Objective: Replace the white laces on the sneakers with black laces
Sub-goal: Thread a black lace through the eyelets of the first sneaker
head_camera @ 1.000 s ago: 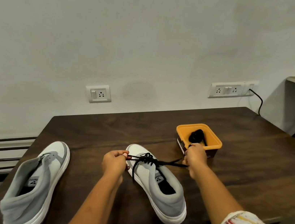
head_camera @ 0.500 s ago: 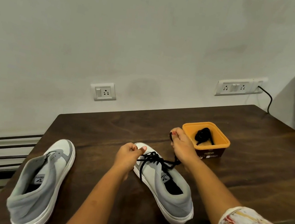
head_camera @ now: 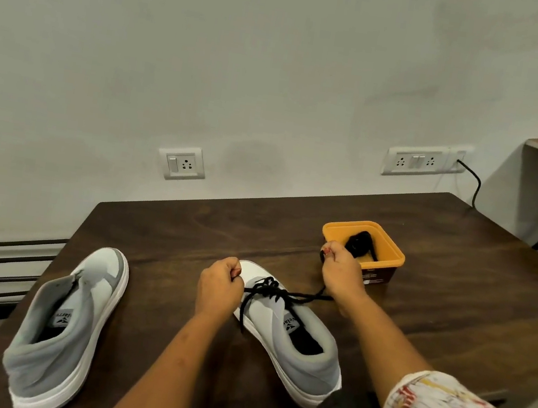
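1. our left hand [head_camera: 219, 292], curled, grips one end of the thin black lace [head_camera: 269, 292] at the toe of the grey-and-white sneaker [head_camera: 293, 338] on the dark wooden bench [head_camera: 187, 234]; our right hand [head_camera: 341, 272] pinches the other end, taut.
2. uneven pulling could leave unequal ends or drag the sneaker.
3. which eyelets are threaded is too tangled to tell.

The tongue label [head_camera: 290, 324] on the laced sneaker [head_camera: 317, 369] seems to begin "Nel"; other print is unreadable.
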`<state>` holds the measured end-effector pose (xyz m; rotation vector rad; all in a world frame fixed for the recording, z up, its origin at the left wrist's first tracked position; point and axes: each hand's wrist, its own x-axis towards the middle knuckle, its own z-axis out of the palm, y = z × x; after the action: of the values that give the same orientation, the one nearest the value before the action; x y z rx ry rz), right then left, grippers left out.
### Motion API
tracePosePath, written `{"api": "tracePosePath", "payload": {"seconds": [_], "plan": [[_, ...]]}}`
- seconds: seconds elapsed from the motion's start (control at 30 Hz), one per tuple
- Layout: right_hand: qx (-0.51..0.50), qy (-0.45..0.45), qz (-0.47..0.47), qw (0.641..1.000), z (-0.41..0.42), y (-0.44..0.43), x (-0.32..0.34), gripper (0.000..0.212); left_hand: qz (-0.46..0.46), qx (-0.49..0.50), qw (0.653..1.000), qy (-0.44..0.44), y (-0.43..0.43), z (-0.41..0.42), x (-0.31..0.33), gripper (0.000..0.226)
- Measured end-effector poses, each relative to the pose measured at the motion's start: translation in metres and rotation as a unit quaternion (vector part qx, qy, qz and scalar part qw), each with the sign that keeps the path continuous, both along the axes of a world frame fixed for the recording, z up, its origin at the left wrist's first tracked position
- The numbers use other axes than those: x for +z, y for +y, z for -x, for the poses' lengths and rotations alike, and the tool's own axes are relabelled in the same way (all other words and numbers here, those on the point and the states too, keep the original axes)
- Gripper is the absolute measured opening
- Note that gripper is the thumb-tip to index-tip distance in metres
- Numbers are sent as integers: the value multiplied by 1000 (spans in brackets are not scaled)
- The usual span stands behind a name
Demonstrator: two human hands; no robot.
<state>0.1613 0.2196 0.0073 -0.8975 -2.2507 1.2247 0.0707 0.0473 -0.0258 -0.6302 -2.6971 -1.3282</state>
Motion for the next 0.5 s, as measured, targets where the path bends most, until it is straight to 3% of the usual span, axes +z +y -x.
{"api": "tracePosePath", "payload": {"seconds": [0.13,0.27,0.37,0.43,0.5], "plan": [[18,-19,-4,1000,3,-1,3,25,0,0,1000,-28,-3,5,-6,34],[114,-47,-27,992,1,0,4,23,-20,-11,997,-80,-4,7,-7,31],[122,-49,-130,983,12,0,10,20,-20,18,989,-144,-8,13,1,24],[79,-2,-187,979,22,-6,22,20,79,46,989,-116,-11,10,14,30],[93,70,-121,986,30,-14,29,23,79,-8,981,-176,-10,2,28,38]]}}
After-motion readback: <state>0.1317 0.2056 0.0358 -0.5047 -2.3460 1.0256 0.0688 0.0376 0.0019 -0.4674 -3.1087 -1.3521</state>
